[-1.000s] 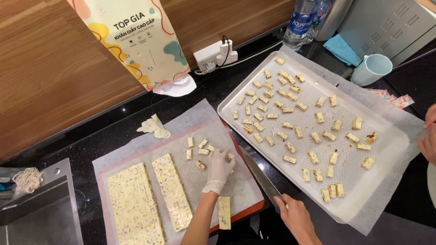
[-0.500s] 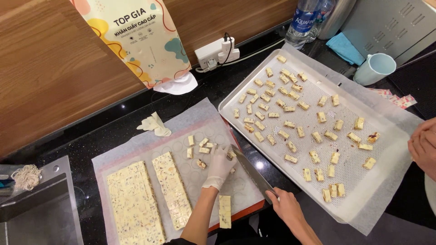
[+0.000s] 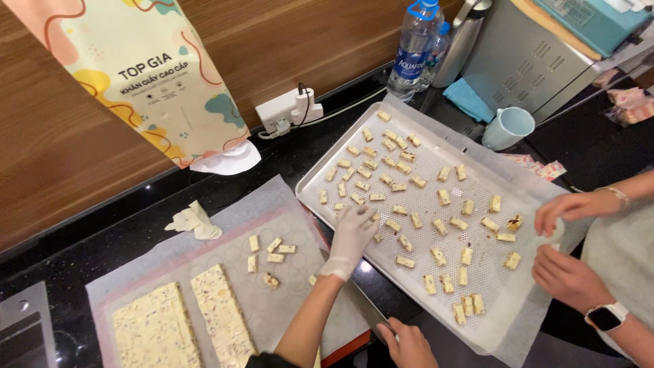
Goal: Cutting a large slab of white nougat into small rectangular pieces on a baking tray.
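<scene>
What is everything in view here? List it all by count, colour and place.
baking tray: one, metal, paper-lined, centre right
cut candy pieces: dozens, cream, on the tray
loose pieces: a few, cream, on the mat
uncut slabs: two, cream, speckled, lower left
water bottle: one, clear, blue cap, top
mug: one, pale blue, beside the tray
power strip: one, white, by the wall
co-worker's hands: two, bare, right edge
knife: one, dark blade, held in right hand
left hand: white glove, at the tray's edge
right hand: bare, grips the knife
</scene>
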